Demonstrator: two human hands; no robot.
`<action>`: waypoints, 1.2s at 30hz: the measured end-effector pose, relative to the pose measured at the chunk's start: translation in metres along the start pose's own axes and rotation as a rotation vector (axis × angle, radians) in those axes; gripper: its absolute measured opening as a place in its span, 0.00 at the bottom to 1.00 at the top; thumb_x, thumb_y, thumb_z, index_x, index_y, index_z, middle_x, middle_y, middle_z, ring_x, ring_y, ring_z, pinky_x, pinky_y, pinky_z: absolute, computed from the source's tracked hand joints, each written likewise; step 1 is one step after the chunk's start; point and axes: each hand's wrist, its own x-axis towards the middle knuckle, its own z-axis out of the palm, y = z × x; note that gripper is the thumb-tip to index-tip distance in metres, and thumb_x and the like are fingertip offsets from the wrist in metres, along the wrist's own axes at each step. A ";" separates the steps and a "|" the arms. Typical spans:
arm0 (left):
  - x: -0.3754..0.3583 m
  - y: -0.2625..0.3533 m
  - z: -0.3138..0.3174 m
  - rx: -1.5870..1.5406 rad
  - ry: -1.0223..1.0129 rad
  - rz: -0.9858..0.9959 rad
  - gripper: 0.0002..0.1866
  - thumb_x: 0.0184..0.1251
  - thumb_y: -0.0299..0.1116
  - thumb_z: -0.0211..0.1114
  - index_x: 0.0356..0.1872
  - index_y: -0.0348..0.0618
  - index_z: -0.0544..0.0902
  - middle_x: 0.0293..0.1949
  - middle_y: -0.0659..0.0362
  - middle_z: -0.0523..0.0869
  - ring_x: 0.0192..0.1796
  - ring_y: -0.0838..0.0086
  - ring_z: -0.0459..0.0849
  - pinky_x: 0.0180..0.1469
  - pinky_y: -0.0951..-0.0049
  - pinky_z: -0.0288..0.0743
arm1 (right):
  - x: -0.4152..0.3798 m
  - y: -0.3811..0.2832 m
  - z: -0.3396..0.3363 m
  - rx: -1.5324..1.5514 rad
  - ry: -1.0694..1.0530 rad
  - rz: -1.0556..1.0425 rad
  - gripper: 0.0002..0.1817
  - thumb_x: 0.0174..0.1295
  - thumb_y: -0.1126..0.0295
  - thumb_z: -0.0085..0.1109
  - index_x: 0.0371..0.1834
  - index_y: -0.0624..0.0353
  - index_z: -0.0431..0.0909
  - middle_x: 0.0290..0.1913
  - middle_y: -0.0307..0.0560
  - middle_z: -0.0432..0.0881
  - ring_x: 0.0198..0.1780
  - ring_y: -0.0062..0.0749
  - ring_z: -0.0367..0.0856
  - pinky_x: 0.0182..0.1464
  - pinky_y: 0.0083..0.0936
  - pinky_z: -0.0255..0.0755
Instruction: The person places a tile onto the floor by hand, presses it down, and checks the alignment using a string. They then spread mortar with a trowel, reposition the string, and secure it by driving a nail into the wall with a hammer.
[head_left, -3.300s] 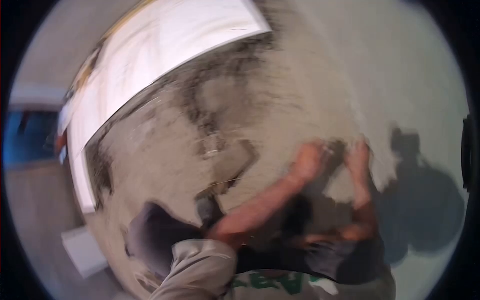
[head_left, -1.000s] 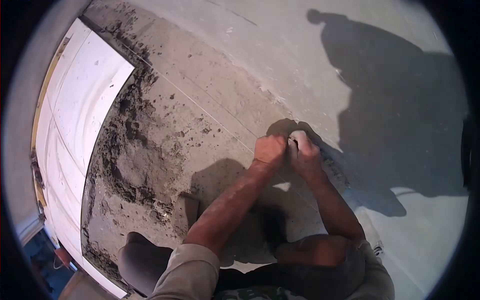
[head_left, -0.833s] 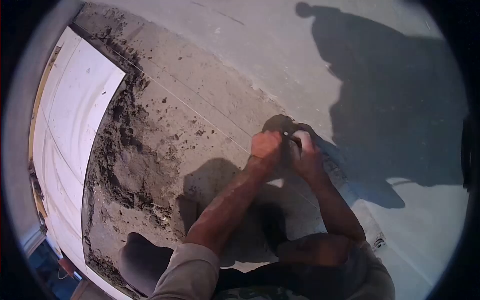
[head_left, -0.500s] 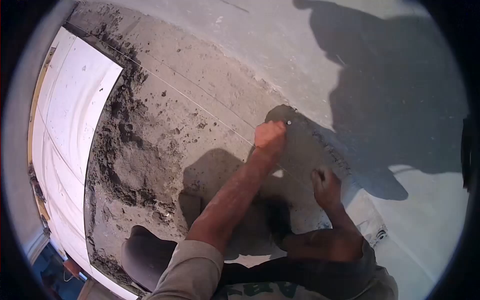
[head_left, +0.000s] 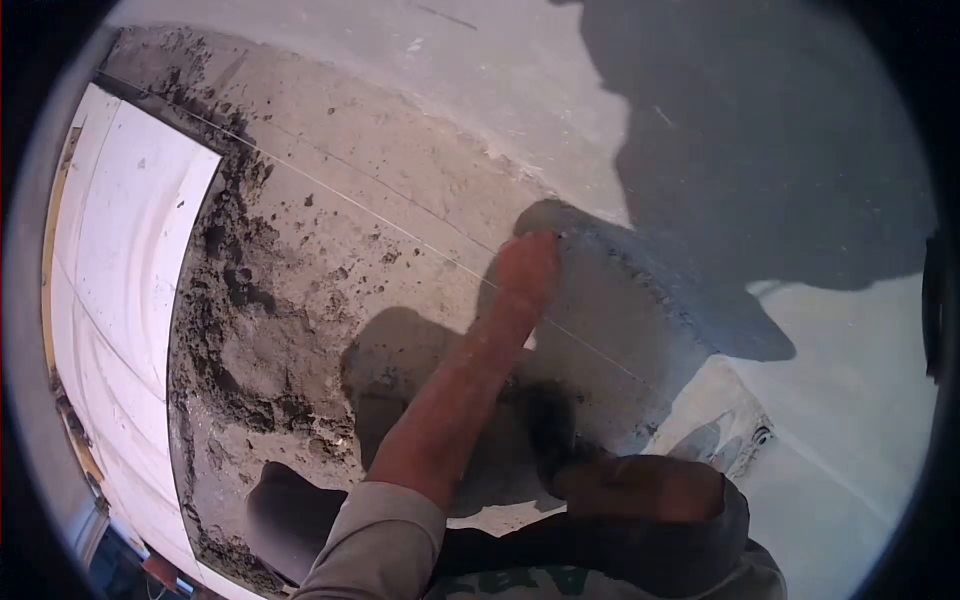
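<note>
Left hand (head_left: 528, 265) curled closed, contents unclear, near string (head_left: 400, 228); white board edge (head_left: 187, 215) well apart across sandy ground (head_left: 330, 250).

Beige sleeve (head_left: 385, 530), dark shorts (head_left: 650, 548), green lettering (head_left: 568, 581)

Building site, loose dirt (head_left: 265, 345), taut string (head_left: 390, 222)

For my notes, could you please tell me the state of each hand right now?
Left hand: closed; what it holds, if anything, cannot be told.
Right hand: not in view, so its grip cannot be told.
</note>
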 end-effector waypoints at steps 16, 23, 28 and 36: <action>-0.002 -0.015 0.030 0.083 0.534 0.268 0.01 0.50 0.27 0.60 0.24 0.43 0.79 0.20 0.53 0.79 0.24 0.60 0.81 0.23 0.62 0.72 | -0.019 0.154 0.115 -0.303 0.461 0.706 0.17 0.55 0.65 0.59 0.45 0.61 0.72 0.33 0.63 0.79 0.39 0.60 0.78 0.43 0.48 0.70; 0.000 -0.006 0.026 -0.049 0.272 0.087 0.07 0.55 0.31 0.55 0.24 0.44 0.80 0.20 0.52 0.81 0.27 0.59 0.83 0.25 0.60 0.73 | 0.033 0.116 0.034 -0.481 0.262 0.567 0.13 0.57 0.63 0.59 0.39 0.62 0.78 0.36 0.59 0.81 0.40 0.55 0.79 0.44 0.44 0.71; -0.012 0.009 0.002 -0.242 0.075 0.060 0.11 0.58 0.34 0.56 0.30 0.44 0.86 0.28 0.51 0.86 0.34 0.60 0.86 0.35 0.62 0.79 | 0.140 0.090 -0.049 -0.283 0.607 0.462 0.17 0.63 0.65 0.53 0.52 0.62 0.73 0.51 0.55 0.77 0.52 0.44 0.77 0.53 0.32 0.69; 0.026 0.021 0.024 -0.139 0.015 -0.130 0.10 0.58 0.33 0.57 0.35 0.50 0.87 0.34 0.61 0.86 0.41 0.68 0.84 0.38 0.67 0.75 | 0.198 0.181 -0.099 -0.452 0.514 0.267 0.25 0.71 0.54 0.41 0.60 0.62 0.69 0.59 0.57 0.73 0.60 0.47 0.72 0.59 0.33 0.64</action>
